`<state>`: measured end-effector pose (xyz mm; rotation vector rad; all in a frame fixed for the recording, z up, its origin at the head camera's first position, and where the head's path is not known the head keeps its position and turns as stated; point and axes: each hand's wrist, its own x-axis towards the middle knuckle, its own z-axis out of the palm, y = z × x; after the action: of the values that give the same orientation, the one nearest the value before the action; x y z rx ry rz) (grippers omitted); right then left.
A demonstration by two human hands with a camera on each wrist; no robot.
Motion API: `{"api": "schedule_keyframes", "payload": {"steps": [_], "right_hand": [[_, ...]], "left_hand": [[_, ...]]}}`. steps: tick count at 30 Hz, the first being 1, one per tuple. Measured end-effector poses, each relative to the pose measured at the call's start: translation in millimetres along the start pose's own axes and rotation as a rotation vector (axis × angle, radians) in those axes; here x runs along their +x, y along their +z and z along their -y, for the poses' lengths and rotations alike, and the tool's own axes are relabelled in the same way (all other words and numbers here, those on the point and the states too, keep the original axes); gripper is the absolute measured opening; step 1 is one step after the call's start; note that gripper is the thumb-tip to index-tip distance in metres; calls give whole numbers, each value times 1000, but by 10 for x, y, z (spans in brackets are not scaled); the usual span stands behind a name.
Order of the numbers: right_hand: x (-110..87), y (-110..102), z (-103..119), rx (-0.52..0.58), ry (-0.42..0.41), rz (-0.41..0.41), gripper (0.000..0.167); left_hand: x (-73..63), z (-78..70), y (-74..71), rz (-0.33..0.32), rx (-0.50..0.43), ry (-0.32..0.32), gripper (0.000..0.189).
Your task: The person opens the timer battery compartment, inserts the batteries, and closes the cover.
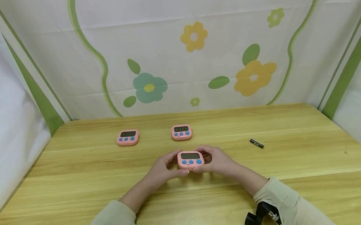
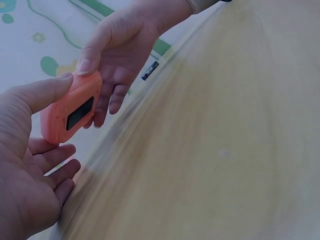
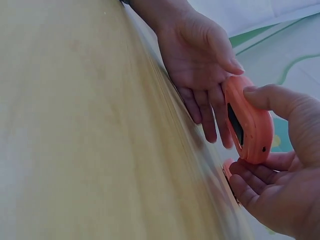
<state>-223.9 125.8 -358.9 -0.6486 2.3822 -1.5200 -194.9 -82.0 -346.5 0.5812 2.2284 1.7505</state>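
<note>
Both hands hold a pink digital timer (image 1: 190, 157) a little above the table, its blank screen and blue buttons facing up in the head view. The left hand (image 1: 161, 171) grips its left end, thumb along the near edge and fingers behind and below. At the opposite end, the right hand (image 1: 223, 161) pinches it the same way. A dark rectangle shows on the underside of the timer (image 2: 75, 110) in the left wrist view; whether it is a recess or a magnet, I cannot tell. A small black battery (image 1: 256, 143) lies on the table to the right of the hands.
Two more pink timers lie farther back on the wooden table (image 1: 196, 212): one timer (image 1: 128, 138) at the left, another timer (image 1: 181, 132) just behind the hands. Dark digits show on both screens. A white flowered curtain (image 1: 172, 62) rises along the table's far edge.
</note>
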Motion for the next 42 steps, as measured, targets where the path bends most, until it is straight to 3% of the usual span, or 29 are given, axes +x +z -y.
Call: {"api": "schedule_keyframes", "payload": {"steps": [8, 16, 22, 26, 31, 35, 42], "right_hand": [[-77, 24, 171, 33, 7, 17, 52], [-116, 34, 272, 80, 12, 53, 54], [-129, 46, 280, 102, -21, 3, 55], [-129, 55, 294, 88, -70, -42, 50], [-78, 57, 166, 89, -125, -84, 45], [-15, 47, -8, 130, -169, -84, 47], [0, 41, -19, 174, -172, -108, 49]], "left_hand": [[3, 11, 31, -36, -1, -8, 61], [88, 248, 34, -72, -113, -34, 59], [100, 258, 40, -105, -128, -46, 59], [106, 246, 46, -98, -200, -55, 61], [115, 254, 40, -91, -282, -67, 65], [110, 252, 40, -101, -269, -63, 62], [114, 276, 33, -89, -228, -23, 57]]}}
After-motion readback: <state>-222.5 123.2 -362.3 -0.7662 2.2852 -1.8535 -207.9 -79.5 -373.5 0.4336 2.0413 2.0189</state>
